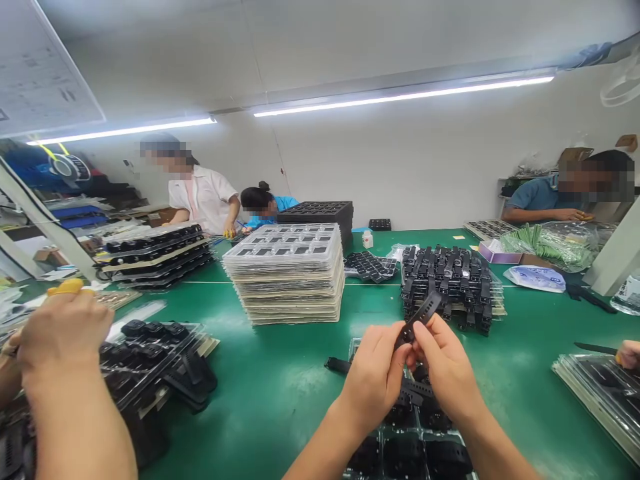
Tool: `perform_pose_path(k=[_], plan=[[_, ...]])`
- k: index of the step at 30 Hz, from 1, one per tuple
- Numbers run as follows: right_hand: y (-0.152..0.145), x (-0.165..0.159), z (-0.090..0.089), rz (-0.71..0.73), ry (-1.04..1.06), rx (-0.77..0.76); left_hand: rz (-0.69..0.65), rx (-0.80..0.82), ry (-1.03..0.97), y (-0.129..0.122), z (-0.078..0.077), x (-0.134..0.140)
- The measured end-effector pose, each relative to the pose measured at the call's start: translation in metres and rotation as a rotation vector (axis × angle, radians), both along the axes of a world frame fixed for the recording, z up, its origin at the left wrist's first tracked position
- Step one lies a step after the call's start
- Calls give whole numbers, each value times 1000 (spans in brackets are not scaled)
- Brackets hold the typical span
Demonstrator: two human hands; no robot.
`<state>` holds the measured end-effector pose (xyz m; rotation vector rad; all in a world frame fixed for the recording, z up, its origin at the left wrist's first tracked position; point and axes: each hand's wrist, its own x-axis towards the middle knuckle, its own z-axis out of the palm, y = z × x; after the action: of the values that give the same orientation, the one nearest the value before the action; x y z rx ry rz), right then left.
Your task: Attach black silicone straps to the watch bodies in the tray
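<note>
With closed-up fingers [423, 335] of our left hand [371, 370] and right hand [449, 367], we pinch 1 black strap [426, 311] (perforated) above a clear tray [419, 431].

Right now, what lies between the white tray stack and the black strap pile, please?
In the head view, dark segmented pieces and clear plastic lie there.

I counted two lit tube lights [405, 97], three people [207, 200] beyond the bench [280, 380], one lilac box [500, 253], one small white bottle [367, 240]; black straps [427, 310] were too many to count.
</note>
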<state>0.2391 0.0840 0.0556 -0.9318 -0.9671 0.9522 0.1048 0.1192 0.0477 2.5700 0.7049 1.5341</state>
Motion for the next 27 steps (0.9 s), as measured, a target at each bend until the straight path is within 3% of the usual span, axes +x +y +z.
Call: perform_pose_path(k=[5,8,10,12,14,16,19,23,27], plan=[[3,-4,0,20,229,-39,-75,143,-71,2,-1,2],[2,-2,1,23,133,-17,-22,211,-72,3,-1,2],[1,2,1,-12,-40,64,-10,208,-84,2,-1,1],[-1,6,1,-49,-257,191,-33,67,-119,0,0,0],[-2,9,0,-11,-428,273,-83,-196,-224,-3,2,-1],[-2,9,-3,66,-497,269,-142,-467,-400,-5,4,-2],[-3,4,-7,69,-521,213,-269,-731,-655,-5,7,-3],[-8,-2,-5,18,-609,190,-468,-899,-806,-3,8,-2],[-12,-4,0,137,-610,153,-534,-938,-719,-7,7,-3]])
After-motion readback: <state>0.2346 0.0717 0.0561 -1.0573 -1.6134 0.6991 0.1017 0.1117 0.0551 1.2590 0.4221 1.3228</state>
